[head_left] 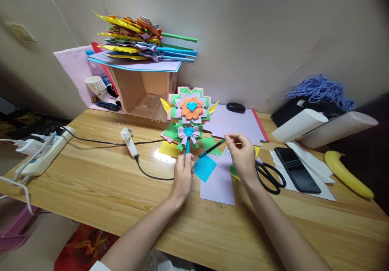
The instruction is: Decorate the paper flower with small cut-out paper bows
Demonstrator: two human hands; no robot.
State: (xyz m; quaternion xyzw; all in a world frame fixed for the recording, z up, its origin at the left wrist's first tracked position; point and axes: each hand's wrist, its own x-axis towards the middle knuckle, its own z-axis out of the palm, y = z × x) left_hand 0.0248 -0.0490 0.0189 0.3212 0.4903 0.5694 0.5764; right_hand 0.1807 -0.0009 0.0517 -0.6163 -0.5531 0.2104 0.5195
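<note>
My left hand [183, 173] is closed around the blue stick of a folded paper flower [189, 115], which it holds upright above the wooden table [106, 182]. The flower has pink, green, white and orange layers and a blue heart at its middle. My right hand [241, 154] hovers to the right of the flower with its fingers pinched together; I cannot make out what they hold. A green-tipped pen [212, 148] lies just left of that hand. Below both hands lie a blue paper square [204, 168] and a lilac sheet [219, 184].
Black scissors [269, 176], a phone [296, 169] and a banana [346, 174] lie to the right. A glue gun [129, 141] and a power strip [45, 151] sit to the left. At the back, a wooden box [141, 92] carries a stack of paper flowers [133, 38].
</note>
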